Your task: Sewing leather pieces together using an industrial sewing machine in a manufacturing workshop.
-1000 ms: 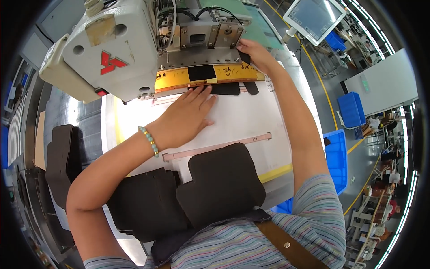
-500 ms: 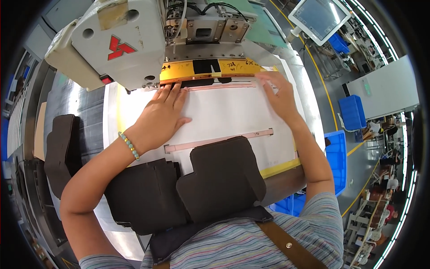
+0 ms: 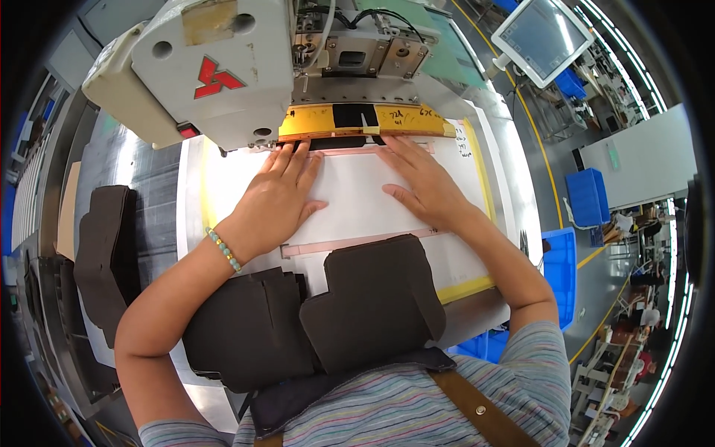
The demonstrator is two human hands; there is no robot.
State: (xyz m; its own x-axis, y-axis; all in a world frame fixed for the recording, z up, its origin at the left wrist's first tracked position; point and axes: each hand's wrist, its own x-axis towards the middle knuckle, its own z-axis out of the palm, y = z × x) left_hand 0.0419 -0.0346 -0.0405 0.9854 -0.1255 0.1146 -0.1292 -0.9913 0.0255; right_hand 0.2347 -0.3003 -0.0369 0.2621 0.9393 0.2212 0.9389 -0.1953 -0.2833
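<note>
My left hand [image 3: 274,200] lies flat with its fingers spread, the tips resting at a dark strip of material [image 3: 339,141] along the yellow clamp bar [image 3: 406,117]. Beside it, to the right, my right hand [image 3: 426,185] has its fingers stretched out, with the tips near the same bar's lower edge. Beneath both hands is a white sheet [image 3: 346,194] with pink strips and yellow tape at its sides. Nearest me are two stacks of dark brown cut pieces, a left stack [image 3: 249,324] and a right stack [image 3: 376,298]. Part of the dark strip is hidden under the bar.
A large white industrial sewing machine head [image 3: 160,89] stands at the far left over the table. Another dark stack [image 3: 108,253] sits on the left. A screen [image 3: 542,37] is at the far right. Blue bins [image 3: 558,276] stand beside the table.
My right hand has moved left from the bar's right end toward its middle, and its fingers now lie flatter. My left hand stays at the bar.
</note>
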